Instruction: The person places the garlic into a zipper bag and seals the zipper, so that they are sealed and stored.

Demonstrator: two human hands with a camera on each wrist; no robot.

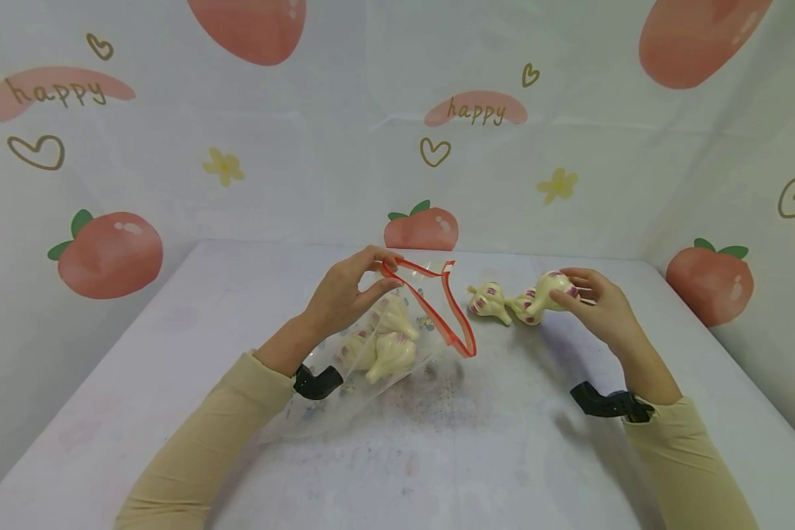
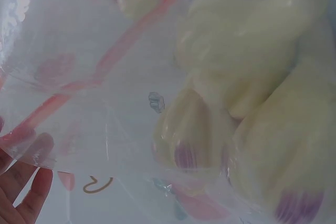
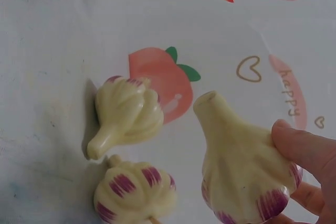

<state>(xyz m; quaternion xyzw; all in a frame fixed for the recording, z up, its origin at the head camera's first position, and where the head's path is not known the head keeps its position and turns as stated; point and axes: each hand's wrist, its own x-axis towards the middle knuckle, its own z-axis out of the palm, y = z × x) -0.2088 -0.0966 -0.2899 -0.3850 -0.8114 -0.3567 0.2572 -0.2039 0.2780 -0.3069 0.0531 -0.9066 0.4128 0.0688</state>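
Observation:
My left hand (image 1: 341, 298) pinches the red-edged mouth of a clear plastic zip bag (image 1: 460, 324), which gapes toward the right. Inside the bag lie 3 cream garlic bulbs (image 1: 392, 355) with purple marks, seen close through the film in the left wrist view. Out to the right, my right hand (image 1: 603, 305) grips another garlic bulb (image 3: 241, 161) between thumb and fingers, its stem pointing away from the palm. Beneath and left of it, two more garlic bulbs (image 3: 131, 111) rest on the table, close together.
A white-covered table (image 1: 503, 456) carries everything. Behind it hangs a white cloth backdrop (image 1: 344, 147) printed with peaches, hearts and the word "happy". A black wrist mount (image 1: 318, 383) sits against the bag's near side.

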